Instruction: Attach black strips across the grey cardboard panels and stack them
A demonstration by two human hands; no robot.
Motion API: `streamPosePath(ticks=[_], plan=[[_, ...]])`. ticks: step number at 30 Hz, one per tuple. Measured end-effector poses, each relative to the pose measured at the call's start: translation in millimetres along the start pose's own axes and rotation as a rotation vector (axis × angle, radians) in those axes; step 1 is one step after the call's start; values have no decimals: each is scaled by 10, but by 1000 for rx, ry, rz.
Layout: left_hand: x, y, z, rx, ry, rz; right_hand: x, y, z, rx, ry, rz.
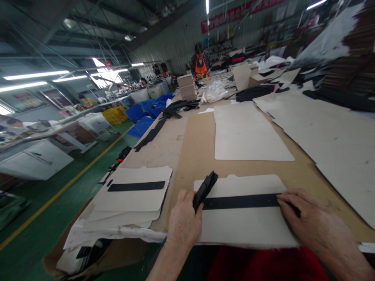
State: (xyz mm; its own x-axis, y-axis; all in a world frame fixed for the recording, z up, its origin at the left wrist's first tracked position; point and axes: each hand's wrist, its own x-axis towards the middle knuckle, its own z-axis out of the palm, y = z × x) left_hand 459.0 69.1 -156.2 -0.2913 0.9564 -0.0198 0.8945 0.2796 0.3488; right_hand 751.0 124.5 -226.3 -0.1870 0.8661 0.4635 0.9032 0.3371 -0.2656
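Black strip [240, 201] lies flat across the pale board [243, 226] in front of you, at the near edge of the worktop [196, 148]. Your right hand [307, 214] is at the strip's right end, its thumb and forefinger narrowed on that tip. Your left hand [184, 216] has its fingers closed around a bundle of black strips [206, 187], which slants up and away over the board's left side; your left thumb is just beside the flat strip's left end.

To your left, near the worktop's edge, you have a stack of pale boards [131, 222], with another black strip [136, 186] lying across the top one. Beyond your own board, well apart from your hands, is a plain pale sheet [249, 132], and larger overlapping sheets [345, 144] spread along your right. Farther off, a heap of black strips [181, 106] sits near the left edge, and a person in an orange apron [201, 68] stands at the far end.
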Motion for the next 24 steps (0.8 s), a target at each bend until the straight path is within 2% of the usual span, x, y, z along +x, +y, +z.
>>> streamPosePath(ticks=[3,8,13,19,24], plan=[[-37,38,19,5,-2,75,8,-38,-61,-73,-37,-34],[-91,76,52,168,-166,223,-19,-127,-212,-255,-121,-230],[-130,61,34,389,-276,336,-51,-177,-285,-408,-180,-335],[-83,28,-7,364,-283,403,49,-213,-316,-317,-322,-284],[-171,-42,-145,218,-287,418,-39,-146,-401,-122,-291,-291]])
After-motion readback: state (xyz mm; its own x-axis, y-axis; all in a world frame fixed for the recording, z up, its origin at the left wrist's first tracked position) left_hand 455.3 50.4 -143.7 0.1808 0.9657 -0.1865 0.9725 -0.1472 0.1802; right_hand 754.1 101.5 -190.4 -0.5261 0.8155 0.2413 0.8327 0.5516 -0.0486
